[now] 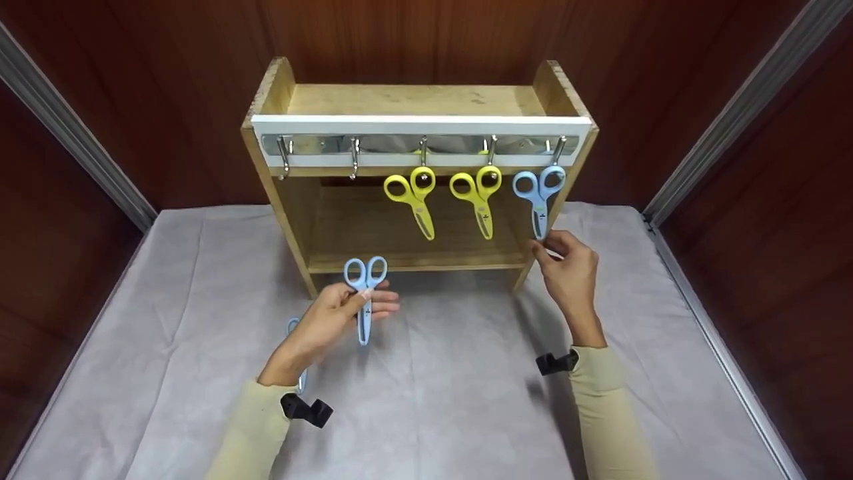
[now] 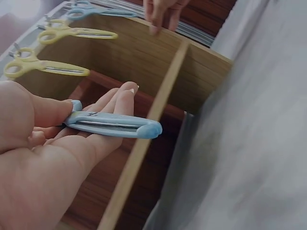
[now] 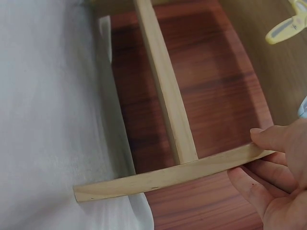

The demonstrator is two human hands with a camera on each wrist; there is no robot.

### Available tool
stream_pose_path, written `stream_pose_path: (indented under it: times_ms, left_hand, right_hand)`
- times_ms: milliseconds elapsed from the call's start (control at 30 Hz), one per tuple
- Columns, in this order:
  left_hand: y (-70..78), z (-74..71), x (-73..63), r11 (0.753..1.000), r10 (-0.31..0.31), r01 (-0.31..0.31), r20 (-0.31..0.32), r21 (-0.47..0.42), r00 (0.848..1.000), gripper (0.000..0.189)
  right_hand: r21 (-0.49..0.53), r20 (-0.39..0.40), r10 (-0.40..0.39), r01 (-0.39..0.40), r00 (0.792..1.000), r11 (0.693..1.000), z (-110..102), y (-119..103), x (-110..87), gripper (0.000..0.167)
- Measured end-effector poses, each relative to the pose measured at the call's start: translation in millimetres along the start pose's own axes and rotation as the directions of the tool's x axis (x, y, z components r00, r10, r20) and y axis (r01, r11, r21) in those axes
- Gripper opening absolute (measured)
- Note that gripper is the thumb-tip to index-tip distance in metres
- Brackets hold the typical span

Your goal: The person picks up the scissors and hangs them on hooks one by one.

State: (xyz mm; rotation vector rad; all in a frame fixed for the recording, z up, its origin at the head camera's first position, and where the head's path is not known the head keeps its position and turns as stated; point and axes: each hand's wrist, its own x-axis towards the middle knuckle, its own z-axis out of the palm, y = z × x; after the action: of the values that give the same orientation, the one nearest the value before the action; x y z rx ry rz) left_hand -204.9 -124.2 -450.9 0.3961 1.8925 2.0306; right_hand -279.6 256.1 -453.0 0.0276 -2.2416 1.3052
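My left hand [image 1: 333,310] pinches light blue scissors [image 1: 364,317] under its thumb, across extended fingers. Their two loops point up towards the rack, and in the left wrist view the blades are closed. On the wooden shelf's right side panel [image 3: 168,179], my right hand [image 1: 571,267] grips the front edge, thumb on the inner face and fingers outside. Just above that hand, more blue scissors [image 1: 539,200] hang from the rightmost hook [image 1: 560,150]. Two yellow scissors, one pair [image 1: 418,200] at the middle hook and another [image 1: 481,200] beside it, hang to their left.
A white rail [image 1: 413,125] with several metal hooks spans the shelf front; the two left hooks [image 1: 283,160] bear nothing. Another pair of blue scissors [image 1: 293,325] lies on the grey cloth [image 1: 426,400], partly hidden by my left forearm. Dark wood walls [image 1: 753,220] enclose the sides and back.
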Motion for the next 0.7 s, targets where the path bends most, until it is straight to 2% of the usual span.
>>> stream_pose_path:
  times_ms: [200, 433, 700]
  left_hand:
    - [17.2, -3.4, -1.2, 0.996, 0.082, -0.082, 0.020, 0.023, 0.996, 0.044]
    - [34.2, -2.7, 0.3, 0.991, 0.131, -0.131, 0.009, 0.039, 0.991, 0.043]
    - [54.9, -6.2, 2.7, 0.983, 0.185, -0.185, -0.001, 0.018, 0.983, 0.042]
  right_hand:
    - [-0.006, -0.001, -0.006, 0.006, 1.000, 1.000, -1, -1, 0.4, 0.016]
    - [0.008, -0.002, -0.007, 0.007, 1.000, 1.000, -1, -1, 0.5, 0.017]
    - [-0.001, 0.007, 0.012, -0.012, 1.000, 1.000, -1, 0, 1.2, 0.017]
